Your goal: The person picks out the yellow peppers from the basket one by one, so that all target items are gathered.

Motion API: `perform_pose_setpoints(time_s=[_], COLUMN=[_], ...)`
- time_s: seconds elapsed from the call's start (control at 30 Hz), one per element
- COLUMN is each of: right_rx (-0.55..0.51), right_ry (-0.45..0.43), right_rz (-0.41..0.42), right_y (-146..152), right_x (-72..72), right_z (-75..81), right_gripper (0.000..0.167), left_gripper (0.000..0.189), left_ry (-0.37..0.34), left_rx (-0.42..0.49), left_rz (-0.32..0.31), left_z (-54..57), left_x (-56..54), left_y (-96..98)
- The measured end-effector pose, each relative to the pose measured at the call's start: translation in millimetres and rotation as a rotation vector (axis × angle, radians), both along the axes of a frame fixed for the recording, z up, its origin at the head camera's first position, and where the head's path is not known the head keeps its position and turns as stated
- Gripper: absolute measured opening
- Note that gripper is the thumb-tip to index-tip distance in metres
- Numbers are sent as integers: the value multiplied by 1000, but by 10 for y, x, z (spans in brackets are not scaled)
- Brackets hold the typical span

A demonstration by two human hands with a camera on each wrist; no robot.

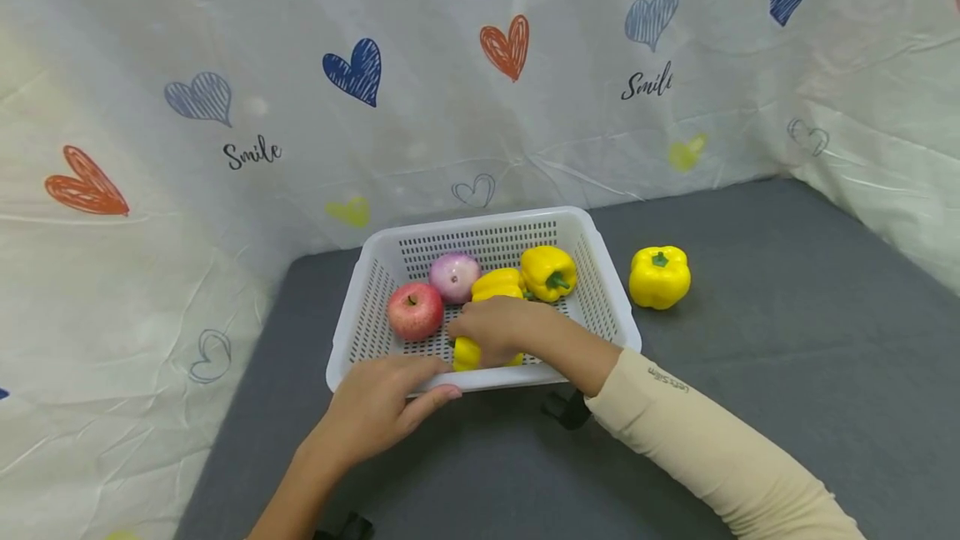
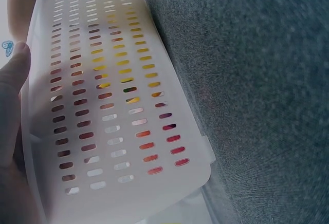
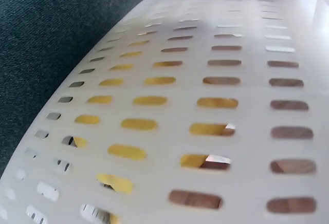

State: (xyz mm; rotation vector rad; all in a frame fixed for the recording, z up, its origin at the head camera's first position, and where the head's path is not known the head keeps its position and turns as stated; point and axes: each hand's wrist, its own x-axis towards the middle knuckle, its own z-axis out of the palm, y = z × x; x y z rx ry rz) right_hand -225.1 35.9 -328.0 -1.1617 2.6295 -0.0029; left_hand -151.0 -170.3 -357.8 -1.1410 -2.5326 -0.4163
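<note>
A white plastic basket (image 1: 350, 307) with slotted walls stands on the dark grey cloth. My left hand (image 1: 378, 402) grips its front rim near the left corner, thumb outside and fingers over the edge; that thumb (image 2: 16, 70) shows in the left wrist view. Reaching inside, my right hand (image 1: 495, 327) holds a yellow bell pepper (image 1: 467, 354) low behind the front wall, its fingertips partly hidden. Two more yellow bell peppers, one in the middle (image 1: 497, 280) and one at the back right (image 1: 550, 272), lie beyond it. The right wrist view shows mostly the slotted wall (image 3: 247, 116).
Left in the basket are a red apple (image 1: 415, 312) and a round purple vegetable (image 1: 454, 277) like an onion. Another yellow bell pepper (image 1: 660, 277) stands on the cloth, right of the basket. A white curtain (image 1: 420, 148) printed with hearts hangs behind.
</note>
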Motion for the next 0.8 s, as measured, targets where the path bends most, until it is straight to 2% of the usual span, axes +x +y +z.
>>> perform_pose_setpoints(time_s=[0.37,0.57,0.8], right_rx=[-79,-201,-340], right_ry=[-23,-31,-15], right_rz=[30,44,-10], right_y=[97,220,371], right_x=[-17,-28,4], right_z=[1,47,126], right_gripper=[55,55,53], left_gripper=[33,33,30], left_ry=[46,49,41], left_rx=[-25,-28,-23], left_rz=[7,7,7], left_z=[-46,-36,-36], left_x=[-14,-18,-23], left_y=[15,17,17])
